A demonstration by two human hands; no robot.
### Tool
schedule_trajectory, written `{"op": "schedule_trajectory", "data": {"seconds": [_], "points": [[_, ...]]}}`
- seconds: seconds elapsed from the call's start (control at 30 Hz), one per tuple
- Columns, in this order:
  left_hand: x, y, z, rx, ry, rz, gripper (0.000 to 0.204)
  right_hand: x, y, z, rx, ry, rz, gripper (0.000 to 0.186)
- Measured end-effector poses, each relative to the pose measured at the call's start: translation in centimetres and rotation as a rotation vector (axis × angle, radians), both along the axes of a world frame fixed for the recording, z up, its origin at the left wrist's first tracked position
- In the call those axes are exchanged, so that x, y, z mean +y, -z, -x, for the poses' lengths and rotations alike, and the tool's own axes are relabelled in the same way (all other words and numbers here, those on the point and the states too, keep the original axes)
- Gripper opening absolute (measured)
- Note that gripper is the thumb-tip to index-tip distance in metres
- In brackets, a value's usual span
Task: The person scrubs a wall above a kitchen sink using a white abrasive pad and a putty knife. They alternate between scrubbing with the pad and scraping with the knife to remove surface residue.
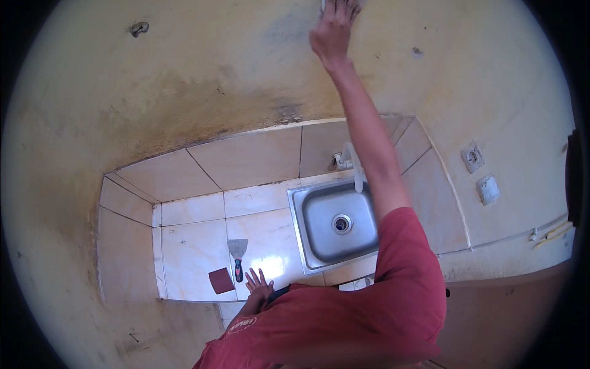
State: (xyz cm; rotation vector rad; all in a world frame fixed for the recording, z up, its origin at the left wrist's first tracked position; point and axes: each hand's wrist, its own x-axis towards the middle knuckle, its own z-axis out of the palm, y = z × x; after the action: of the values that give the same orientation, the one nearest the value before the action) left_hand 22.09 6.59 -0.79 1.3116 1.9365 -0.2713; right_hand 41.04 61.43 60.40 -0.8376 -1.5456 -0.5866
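Observation:
High on the stained, yellowish wall (233, 67), my right hand (333, 31) reaches up with fingers closed over a pale, thin item (322, 6) at the top edge of the view, too hidden to name. My left hand (259, 286) rests with spread fingers at the front edge of the white tiled counter (190, 252). Just left of it lie a putty knife (238, 258) with a dark handle, blade toward the wall, and a dark red square sheet (221, 280).
A steel sink (319, 240) sits right of my left hand, under a white tap (356, 175). A tiled backsplash (252, 157) surrounds the counter. On the right wall are a socket (472, 157), a square plate (488, 189) and yellow cables (550, 237).

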Motion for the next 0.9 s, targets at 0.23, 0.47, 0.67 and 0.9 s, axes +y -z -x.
{"op": "schedule_trajectory", "data": {"seconds": [0.23,0.47,0.67,0.9], "points": [[-0.9,2.4,0.5,-0.016,0.002,-0.005,0.100,-3.5,2.8,5.6,-0.284,-0.163,0.142,0.084],[-0.4,1.6,1.1,-0.104,0.026,-0.089,0.107,1.3,-4.0,5.9,0.063,0.245,-0.049,0.091],[0.1,1.4,2.7,-0.196,-0.049,-0.040,0.095,-2.9,3.5,7.1,-0.231,0.037,0.108,0.092],[0.0,3.6,5.3,-0.325,0.069,0.094,0.096,-1.0,-1.2,7.0,-0.015,0.185,-0.003,0.090]]}}
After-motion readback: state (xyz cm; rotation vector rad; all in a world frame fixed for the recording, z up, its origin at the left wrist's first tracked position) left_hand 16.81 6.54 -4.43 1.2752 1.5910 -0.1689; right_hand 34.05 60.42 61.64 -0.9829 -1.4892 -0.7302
